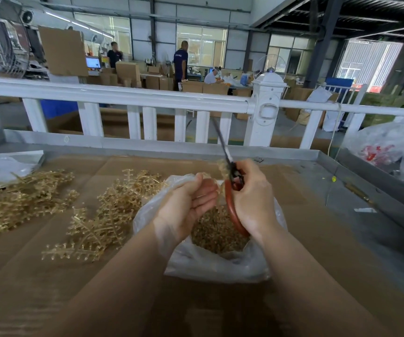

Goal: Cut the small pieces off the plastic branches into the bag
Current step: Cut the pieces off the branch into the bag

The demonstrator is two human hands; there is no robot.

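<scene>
Snipping stage, by the look of it: both hands sit over the open bag (220,263) at lower centre of the frame, mid-cycle between cuts.

Right hand (253,203) is clenched round the red handles of the scissors (232,188); blades point up and away toward the white railing (123,93), closed or nearly so, motion-blurred, hard to say more.

Left hand (188,203) is cupped, fingers loosely curled, palm facing the scissors. A bit of gold branch (223,167) shows just above and between the two hands; whether the left fingers actually pinch it, I can't tell, as the hand hides the contact.

Bag already holds a good layer of cut pieces (216,235), directly under the hands.

Uncut stock: one pile of plastic branches (106,215) just left of the bag, another pile (18,203) at far left, well apart from the hands. So plenty left to do.

Next move, my guess: bring the blades down to the branch, keep the cut over the bag mouth so bits drop in, not onto the cardboard (74,300).
</scene>
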